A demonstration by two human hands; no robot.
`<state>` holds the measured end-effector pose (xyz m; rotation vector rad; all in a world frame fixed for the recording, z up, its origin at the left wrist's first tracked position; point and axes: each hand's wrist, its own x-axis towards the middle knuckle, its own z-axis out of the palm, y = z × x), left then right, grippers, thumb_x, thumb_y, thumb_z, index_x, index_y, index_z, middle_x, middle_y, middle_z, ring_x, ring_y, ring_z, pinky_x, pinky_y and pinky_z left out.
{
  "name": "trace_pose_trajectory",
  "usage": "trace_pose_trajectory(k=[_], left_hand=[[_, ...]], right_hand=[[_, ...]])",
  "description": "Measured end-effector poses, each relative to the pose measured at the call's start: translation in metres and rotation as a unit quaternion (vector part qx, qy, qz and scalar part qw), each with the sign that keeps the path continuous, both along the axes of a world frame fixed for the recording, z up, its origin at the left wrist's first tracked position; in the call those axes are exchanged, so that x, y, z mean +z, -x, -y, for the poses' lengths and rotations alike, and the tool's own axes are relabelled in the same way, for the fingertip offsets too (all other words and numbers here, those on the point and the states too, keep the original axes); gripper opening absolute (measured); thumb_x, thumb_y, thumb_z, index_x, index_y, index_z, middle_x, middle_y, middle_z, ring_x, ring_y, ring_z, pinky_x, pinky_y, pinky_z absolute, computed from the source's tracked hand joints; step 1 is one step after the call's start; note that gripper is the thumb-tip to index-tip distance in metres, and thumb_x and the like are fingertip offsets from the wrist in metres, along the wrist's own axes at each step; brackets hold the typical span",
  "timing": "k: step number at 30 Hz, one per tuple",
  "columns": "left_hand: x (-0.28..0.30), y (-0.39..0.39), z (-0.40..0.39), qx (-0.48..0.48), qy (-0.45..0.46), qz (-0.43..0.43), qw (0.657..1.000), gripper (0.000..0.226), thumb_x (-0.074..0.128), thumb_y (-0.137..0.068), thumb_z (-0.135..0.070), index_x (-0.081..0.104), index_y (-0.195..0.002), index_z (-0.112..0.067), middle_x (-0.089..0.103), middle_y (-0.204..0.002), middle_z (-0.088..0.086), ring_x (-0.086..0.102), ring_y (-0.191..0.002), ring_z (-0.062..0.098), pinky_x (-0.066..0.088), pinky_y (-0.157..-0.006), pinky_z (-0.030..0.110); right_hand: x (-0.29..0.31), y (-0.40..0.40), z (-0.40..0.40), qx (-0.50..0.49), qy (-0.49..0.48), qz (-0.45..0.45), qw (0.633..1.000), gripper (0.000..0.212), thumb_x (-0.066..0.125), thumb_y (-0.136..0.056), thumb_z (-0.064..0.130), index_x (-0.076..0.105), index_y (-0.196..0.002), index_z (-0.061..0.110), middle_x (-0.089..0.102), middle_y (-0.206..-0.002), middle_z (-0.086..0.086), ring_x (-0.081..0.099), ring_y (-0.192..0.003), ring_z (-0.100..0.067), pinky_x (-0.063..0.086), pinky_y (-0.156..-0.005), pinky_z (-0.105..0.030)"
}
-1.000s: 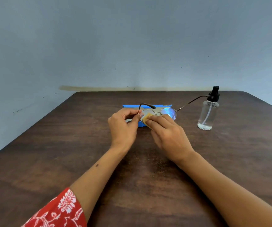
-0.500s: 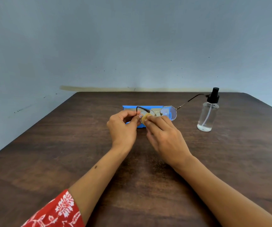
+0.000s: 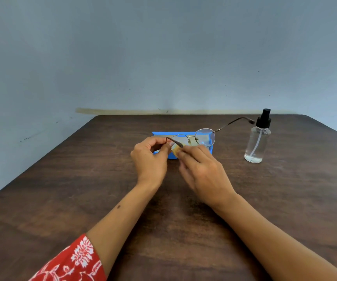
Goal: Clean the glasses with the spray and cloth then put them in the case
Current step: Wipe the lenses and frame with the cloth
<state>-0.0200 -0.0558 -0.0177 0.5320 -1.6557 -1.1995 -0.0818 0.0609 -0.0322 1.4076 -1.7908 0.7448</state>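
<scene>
Thin metal-framed glasses are held above the table's middle, one temple stretching right toward the spray bottle. My left hand pinches the frame at its left hinge. My right hand presses a small yellow cloth against the left lens. Behind my hands lies the blue case, partly hidden by them. The clear spray bottle with a black pump top stands upright to the right, untouched.
The dark brown wooden table ends at a grey-blue wall along its far edge. A red patterned sleeve covers my left upper arm at the bottom of the view.
The glasses have tilted slightly, with the right lens now higher and the left temple folded across my fingers. My right hand has slid the cloth a little down on the left lens.
</scene>
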Motion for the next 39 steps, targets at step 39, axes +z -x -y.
trace_pose_trajectory(k=[39], left_hand=[[0.003, -0.003, 0.001, 0.002, 0.018, -0.011, 1.0, 0.026, 0.071, -0.076, -0.001, 0.067, -0.067, -0.025, 0.072, -0.079, 0.003, 0.07, -0.08, 0.019, 0.057, -0.079, 0.045]], right_hand=[[0.001, 0.0, 0.003, 0.016, 0.004, 0.027, 1.0, 0.03, 0.047, -0.082, 0.012, 0.069, -0.099, 0.001, 0.064, -0.096, -0.01, 0.058, -0.086, -0.026, 0.055, -0.064, -0.035]])
